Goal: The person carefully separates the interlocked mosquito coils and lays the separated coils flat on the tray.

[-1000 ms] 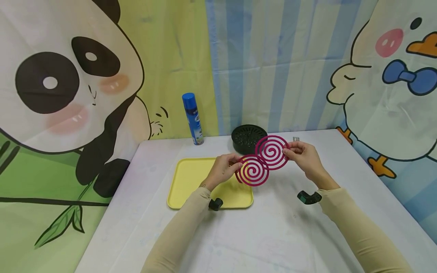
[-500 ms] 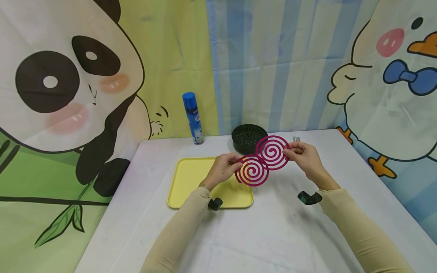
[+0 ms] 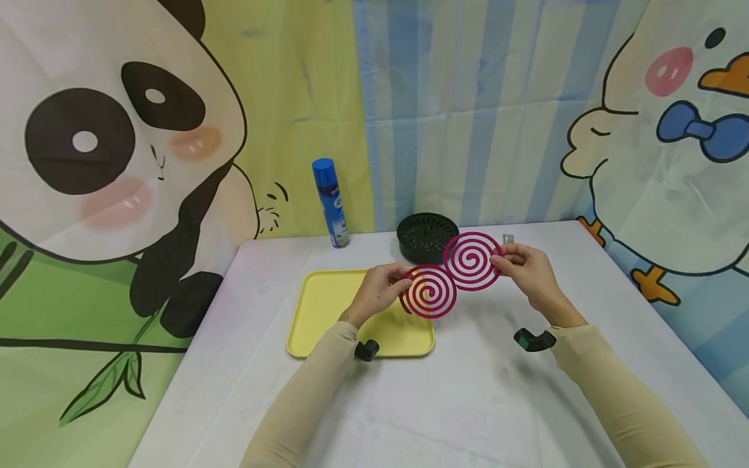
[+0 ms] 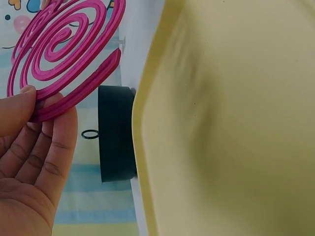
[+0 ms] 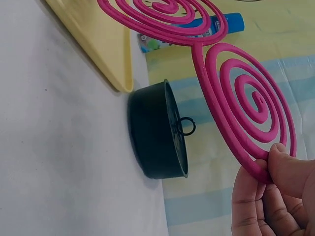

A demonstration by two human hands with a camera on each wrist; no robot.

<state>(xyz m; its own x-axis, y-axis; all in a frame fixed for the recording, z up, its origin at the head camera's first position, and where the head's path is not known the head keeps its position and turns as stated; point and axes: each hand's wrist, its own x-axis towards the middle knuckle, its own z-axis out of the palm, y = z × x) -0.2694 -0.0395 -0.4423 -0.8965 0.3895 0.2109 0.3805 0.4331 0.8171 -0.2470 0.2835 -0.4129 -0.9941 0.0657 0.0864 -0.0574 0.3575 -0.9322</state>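
Two magenta mosquito coils are held up above the table in the head view. My left hand [image 3: 377,294] pinches the outer ring of the lower left coil [image 3: 430,294] between thumb and fingers. Its loose outer end shows in the left wrist view, on that coil [image 4: 81,93]. The upper right coil [image 3: 471,261] is pinched at its right edge by my right hand [image 3: 531,276]. The coils lie edge to edge; in the right wrist view the right-hand coil [image 5: 216,108] meets the other coil [image 5: 147,29]. Whether they are joined there, I cannot tell.
Below the left hand lies a yellow tray [image 3: 328,312]. A round black holder [image 3: 428,242] with a slotted lid and small ring stands behind the coils. At the back left is a blue spray can [image 3: 331,205]. A small clear item [image 3: 508,238] sits behind the right hand.
Both hands have drawn slightly apart, the right one to the right and the left one a little left. The coils overlapped before; now they meet only at their edges.
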